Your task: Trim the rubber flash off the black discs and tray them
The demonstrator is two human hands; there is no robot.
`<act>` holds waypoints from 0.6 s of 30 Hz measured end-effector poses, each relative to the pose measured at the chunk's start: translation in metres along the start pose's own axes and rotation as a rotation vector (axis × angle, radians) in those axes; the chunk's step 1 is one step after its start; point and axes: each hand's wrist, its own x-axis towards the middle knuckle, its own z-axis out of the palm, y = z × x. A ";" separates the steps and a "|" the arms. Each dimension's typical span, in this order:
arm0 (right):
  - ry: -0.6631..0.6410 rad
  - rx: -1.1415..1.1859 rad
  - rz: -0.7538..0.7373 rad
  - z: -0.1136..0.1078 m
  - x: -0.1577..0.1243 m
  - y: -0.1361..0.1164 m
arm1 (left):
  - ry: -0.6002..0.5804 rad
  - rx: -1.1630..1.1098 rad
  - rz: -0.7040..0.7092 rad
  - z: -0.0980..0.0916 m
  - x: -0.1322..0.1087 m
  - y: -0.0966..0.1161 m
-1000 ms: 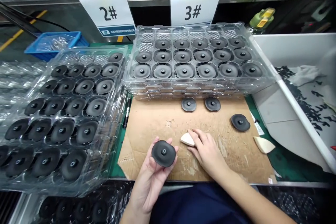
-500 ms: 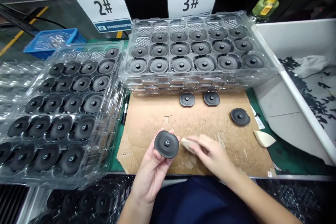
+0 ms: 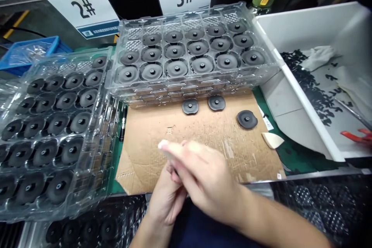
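Note:
My left hand (image 3: 165, 193) is closed, holding a black round disc that my right hand now hides almost wholly. Over it my right hand (image 3: 207, 176), blurred by motion, pinches a small white pad (image 3: 163, 145) that looks like sponge; only its tip shows. Behind my hands a black disc (image 3: 190, 106) with a small central stud lies on the cardboard sheet (image 3: 145, 128). A second black disc (image 3: 216, 103) is beside it, and a third black disc (image 3: 247, 119) lies farther right. A cream wedge-shaped pad (image 3: 272, 140) rests at the cardboard's right edge.
A stack of clear trays (image 3: 186, 81) with black discs stands behind the cardboard. Another clear tray (image 3: 95, 124) of discs is at left. To the right, a white bin (image 3: 308, 112) holds small black pieces and red-handled pliers (image 3: 356, 136). A black pen (image 3: 123, 124) lies left of the cardboard.
My right hand has moved left with the white pad, from beside the disc to over it. My left hand still holds the disc, now covered. The view has turned toward the right.

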 end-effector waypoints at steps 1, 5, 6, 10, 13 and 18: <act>-0.029 0.047 -0.008 -0.001 -0.003 0.000 | 0.005 0.011 0.000 0.000 0.000 0.001; -0.173 0.102 0.099 -0.006 -0.005 -0.002 | 0.046 0.045 0.039 0.002 0.000 -0.001; -0.120 0.067 0.110 -0.006 -0.002 -0.002 | 0.051 0.050 0.036 0.003 0.000 -0.002; -0.001 0.067 0.001 -0.010 0.000 -0.001 | 0.004 0.046 -0.014 0.008 -0.001 -0.001; -0.186 0.109 0.047 -0.025 -0.016 0.000 | -0.094 0.044 -0.025 0.006 -0.002 0.004; -0.024 -0.294 0.098 -0.042 -0.023 -0.002 | -0.103 0.059 -0.035 0.013 -0.002 0.001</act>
